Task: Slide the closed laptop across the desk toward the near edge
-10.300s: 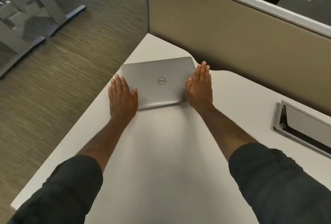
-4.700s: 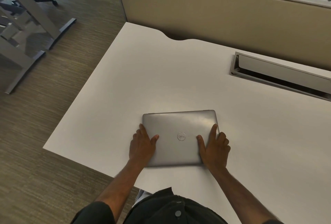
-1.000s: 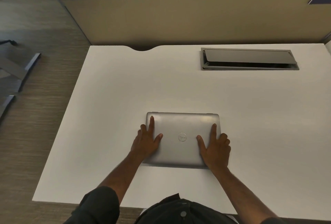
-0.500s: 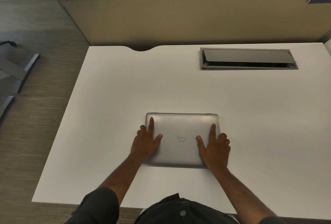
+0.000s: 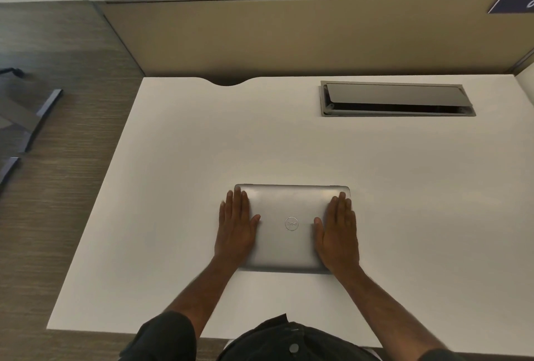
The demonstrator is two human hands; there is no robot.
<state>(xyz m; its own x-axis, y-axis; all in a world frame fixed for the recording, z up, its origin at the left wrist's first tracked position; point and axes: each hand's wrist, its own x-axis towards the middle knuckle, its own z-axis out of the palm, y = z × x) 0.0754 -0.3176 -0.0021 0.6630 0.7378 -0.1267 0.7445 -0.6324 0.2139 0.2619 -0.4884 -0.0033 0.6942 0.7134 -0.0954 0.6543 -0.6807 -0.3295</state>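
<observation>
The closed silver laptop [image 5: 289, 204] lies flat on the white desk [image 5: 173, 181], logo up, in the near middle, a short way back from the desk's near edge. My left hand [image 5: 235, 230] rests flat over the laptop's left side edge, fingers straight and together, pointing away from me. My right hand [image 5: 338, 233] lies the same way over the right side edge. Both palms press on the lid and overlap onto the desk. The laptop's near corners are hidden under my hands.
A grey cable hatch [image 5: 396, 99] with its lid ajar is set into the desk at the back right. A tan partition [image 5: 289, 37] stands behind the desk. A curved notch [image 5: 226, 81] cuts the back edge. Carpeted floor lies left.
Since half a second ago both hands have shifted outward to the laptop's side edges and their fingers have stretched out flat. The laptop has stayed in about the same place.
</observation>
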